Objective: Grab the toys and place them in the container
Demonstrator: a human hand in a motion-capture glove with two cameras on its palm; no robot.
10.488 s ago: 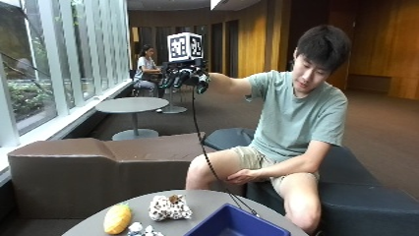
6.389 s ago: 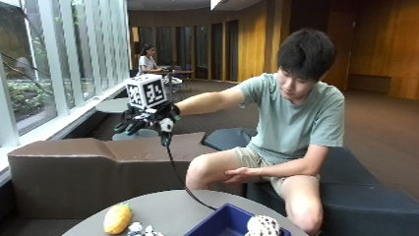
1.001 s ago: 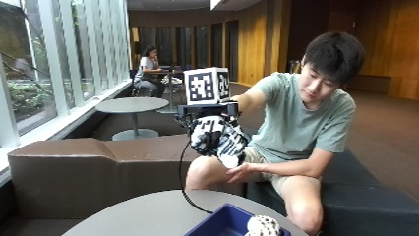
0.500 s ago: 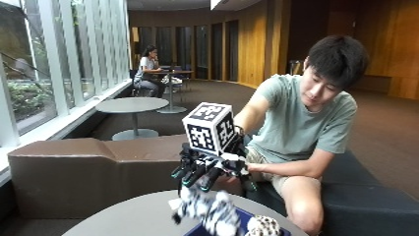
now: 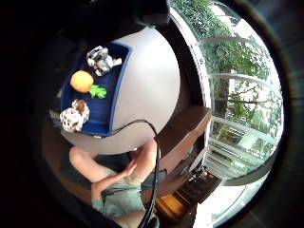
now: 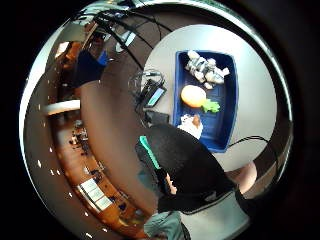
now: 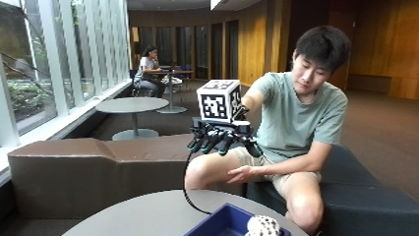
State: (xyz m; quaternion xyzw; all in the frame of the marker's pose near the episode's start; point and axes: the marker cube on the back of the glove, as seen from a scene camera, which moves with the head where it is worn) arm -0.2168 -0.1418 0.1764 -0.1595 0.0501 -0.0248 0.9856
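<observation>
Toys lie in the blue container (image 7: 223, 225) on your round worktop (image 7: 140, 216): a spotted plush (image 6: 192, 125), an orange carrot toy (image 6: 195, 96) and a grey-white plush (image 6: 205, 69). Your gloved grip (image 7: 219, 138) hovers above, fingers relaxed, grasping nothing.

The counter (image 7: 144, 216) is a smooth, matt grey top. The container (image 6: 225, 107) looks like blue plastic with a slight sheen. Inside it, the spotted toy (image 7: 262, 226), the grey-and-white toy (image 6: 205, 69) and the orange toy (image 6: 195, 96) all look like soft plush cloth. The bench (image 7: 85, 172) looks like brown leather.
</observation>
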